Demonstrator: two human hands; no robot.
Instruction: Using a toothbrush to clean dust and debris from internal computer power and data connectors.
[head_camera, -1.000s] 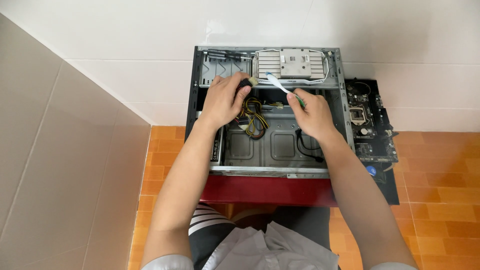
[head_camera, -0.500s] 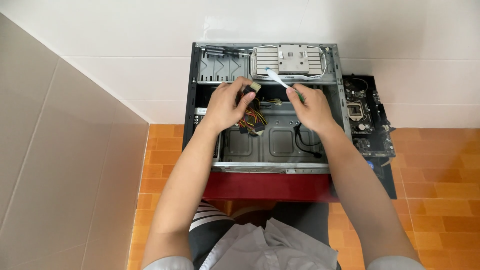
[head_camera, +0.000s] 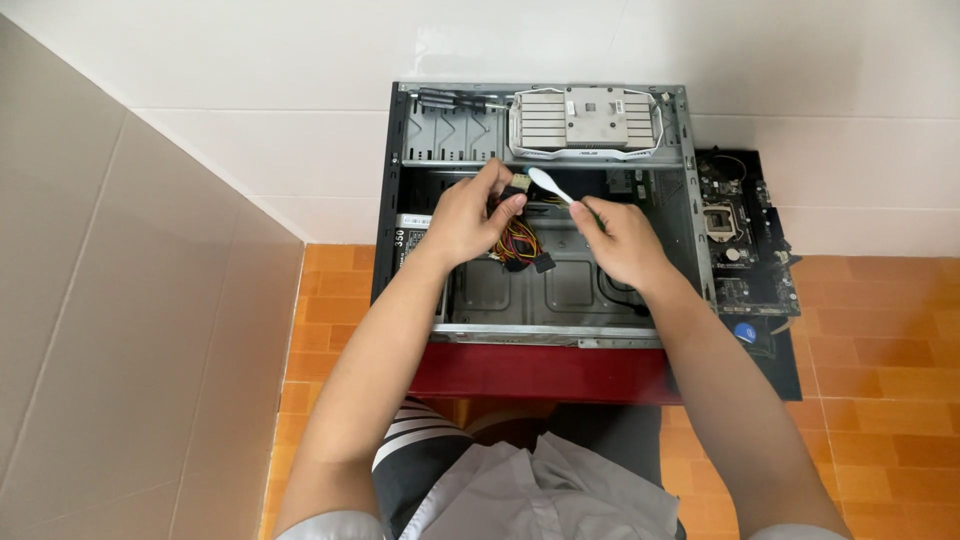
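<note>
Floor: orange tiles, with white wall tiles behind.
Case: open computer case lay flat on a red stool.
Left hand: fingers pinched a connector of the coloured cable bundle, inside the case.
Right hand: fingers clenched around a white brush, tip just beside the connector.
Beside case: motherboard on a black mat, right of it.
Top of case: grey heatsink part.
</note>
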